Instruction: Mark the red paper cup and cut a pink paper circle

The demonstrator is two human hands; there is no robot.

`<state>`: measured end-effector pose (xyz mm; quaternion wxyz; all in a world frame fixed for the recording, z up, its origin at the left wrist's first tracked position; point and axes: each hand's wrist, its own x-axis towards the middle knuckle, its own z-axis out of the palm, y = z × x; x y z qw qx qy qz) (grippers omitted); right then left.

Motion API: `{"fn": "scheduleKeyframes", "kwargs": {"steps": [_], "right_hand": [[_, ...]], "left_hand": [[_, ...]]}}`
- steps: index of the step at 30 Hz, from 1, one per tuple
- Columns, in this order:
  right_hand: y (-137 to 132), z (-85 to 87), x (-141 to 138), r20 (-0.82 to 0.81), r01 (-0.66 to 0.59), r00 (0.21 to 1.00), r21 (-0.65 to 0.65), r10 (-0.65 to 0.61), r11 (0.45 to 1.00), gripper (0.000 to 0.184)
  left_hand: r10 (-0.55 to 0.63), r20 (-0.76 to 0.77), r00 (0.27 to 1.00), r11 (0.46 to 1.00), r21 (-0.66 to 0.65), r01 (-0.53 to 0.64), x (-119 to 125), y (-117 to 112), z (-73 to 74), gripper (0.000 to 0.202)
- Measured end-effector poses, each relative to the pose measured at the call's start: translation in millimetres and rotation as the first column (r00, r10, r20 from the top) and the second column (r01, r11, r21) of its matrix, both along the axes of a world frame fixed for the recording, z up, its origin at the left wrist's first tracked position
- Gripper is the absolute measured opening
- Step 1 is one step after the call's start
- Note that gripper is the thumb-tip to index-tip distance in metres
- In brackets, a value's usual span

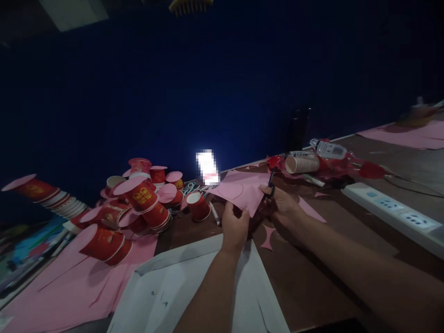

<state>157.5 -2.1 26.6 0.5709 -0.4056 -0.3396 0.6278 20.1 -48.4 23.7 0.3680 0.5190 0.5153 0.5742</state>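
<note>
My left hand [235,226] pinches the near edge of a sheet of pink paper [239,188], held above the table. A round outline is drawn on the paper. My right hand [282,203] is closed around the dark handles of a pair of scissors [271,182] at the sheet's right edge; how far the blades are apart I cannot make out. Just left of the paper, a red paper cup [198,206] stands beside a white marker-like stick [214,213]. Pink offcuts [268,237] lie under and around my right hand.
Red cups topped with pink discs [140,196] crowd the left side, some on pink sheets [72,286]. A white tray-like board [187,282] lies in front. To the right are a bagged stack of cups [302,163] and a power strip [395,215]. A bright, blurred-out light [207,166] stands behind.
</note>
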Motion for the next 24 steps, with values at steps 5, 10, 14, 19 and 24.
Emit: {"fn": "scheduleKeyframes", "kwargs": {"steps": [5, 10, 14, 19, 24], "right_hand": [[0.4, 5.0, 4.2, -0.109, 0.043, 0.993, 0.024, -0.040, 0.999, 0.026], [0.9, 8.2, 13.4, -0.038, 0.008, 0.999, 0.120, -0.004, 0.993, 0.028], [1.1, 10.7, 19.1, 0.061, -0.007, 0.998, 0.184, -0.005, 0.983, 0.031], [2.0, 10.2, 23.0, 0.130, -0.039, 0.991, 0.217, 0.010, 0.975, 0.034], [3.5, 8.5, 27.5, 0.133, -0.075, 0.990, 0.225, 0.045, 0.971, 0.030]], "left_hand": [[-0.139, 0.487, 0.862, 0.978, -0.067, 0.196, -3.3, 4.8, -2.3, 0.050], [-0.044, 0.722, 0.690, 0.953, -0.177, 0.246, -16.2, 5.8, 7.9, 0.042], [-0.134, 0.753, 0.644, 0.957, -0.070, 0.282, -24.1, 5.9, 11.8, 0.041], [-0.116, 0.789, 0.603, 0.945, -0.098, 0.311, -28.2, 5.9, 12.6, 0.040], [-0.147, 0.830, 0.538, 0.942, -0.050, 0.333, -36.0, 5.7, 18.3, 0.037]]}}
